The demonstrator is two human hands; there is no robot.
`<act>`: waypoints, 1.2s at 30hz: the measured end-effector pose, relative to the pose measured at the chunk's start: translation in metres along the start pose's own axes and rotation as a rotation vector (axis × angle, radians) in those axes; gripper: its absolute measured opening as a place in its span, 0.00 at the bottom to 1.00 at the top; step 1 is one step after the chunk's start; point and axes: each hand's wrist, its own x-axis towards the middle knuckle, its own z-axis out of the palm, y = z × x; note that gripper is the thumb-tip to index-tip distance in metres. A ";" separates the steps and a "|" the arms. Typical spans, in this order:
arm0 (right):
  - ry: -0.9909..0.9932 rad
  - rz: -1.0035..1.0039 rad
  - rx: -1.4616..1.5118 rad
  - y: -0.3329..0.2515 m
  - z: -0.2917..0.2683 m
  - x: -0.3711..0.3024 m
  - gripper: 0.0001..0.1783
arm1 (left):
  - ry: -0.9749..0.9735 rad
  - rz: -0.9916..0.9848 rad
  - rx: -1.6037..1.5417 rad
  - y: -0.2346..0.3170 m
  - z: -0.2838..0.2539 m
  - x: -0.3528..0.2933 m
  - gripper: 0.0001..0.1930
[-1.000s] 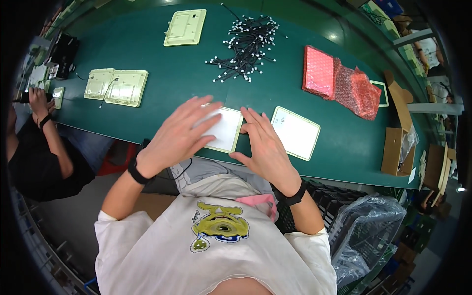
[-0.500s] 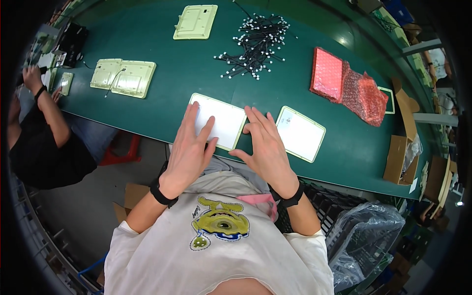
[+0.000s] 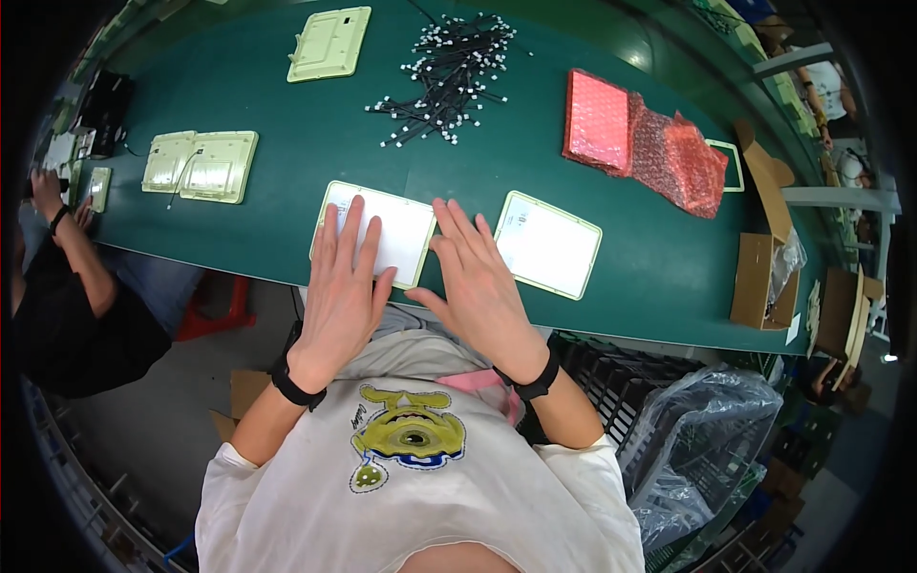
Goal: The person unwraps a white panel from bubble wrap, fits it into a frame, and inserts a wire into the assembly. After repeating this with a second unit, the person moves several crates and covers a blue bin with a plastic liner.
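Note:
A flat white panel with a pale green rim lies on the table in front of me. My left hand rests on its left half, fingers stretched out and slightly apart. Beside the panel's right edge is my right hand, its fingers extended and thumb spread; the fingertips are at the panel's far right corner. Neither hand grips anything. A second white panel with the same rim lies just right of my right hand. My palms hide parts of the first panel and its near edge.
Black cables with white connectors are heaped at the far middle. Pale green covers lie far left, joined ones nearer. Red bubble wrap and a cardboard box stand right. A co-worker sits left; a crate stands below.
The whole view has shifted, so the table's contents appear farther left. My left fingers lie farther across the panel from its left edge. The right hand stays by the panel's right edge.

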 end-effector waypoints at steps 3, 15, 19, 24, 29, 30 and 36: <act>0.005 0.004 -0.031 0.004 -0.013 -0.004 0.33 | 0.022 -0.021 -0.015 0.004 0.004 0.003 0.29; -0.037 0.103 -0.108 0.080 -0.100 -0.040 0.32 | -0.096 0.337 -0.369 0.065 0.003 0.069 0.20; -0.070 0.089 -0.081 0.082 -0.098 -0.035 0.32 | -0.178 0.434 -0.328 0.065 0.023 0.076 0.22; -0.071 0.044 -0.071 0.081 -0.098 -0.019 0.31 | -0.134 0.437 -0.297 0.052 0.018 0.077 0.22; -0.085 0.075 -0.091 0.075 -0.098 -0.024 0.29 | -0.087 0.441 -0.248 0.056 0.030 0.069 0.22; -0.088 0.095 -0.105 0.073 -0.099 -0.025 0.28 | -0.070 0.452 -0.231 0.057 0.026 0.069 0.22; -0.014 0.040 -0.231 0.023 -0.133 0.000 0.22 | 0.031 0.402 -0.309 0.034 -0.045 0.051 0.20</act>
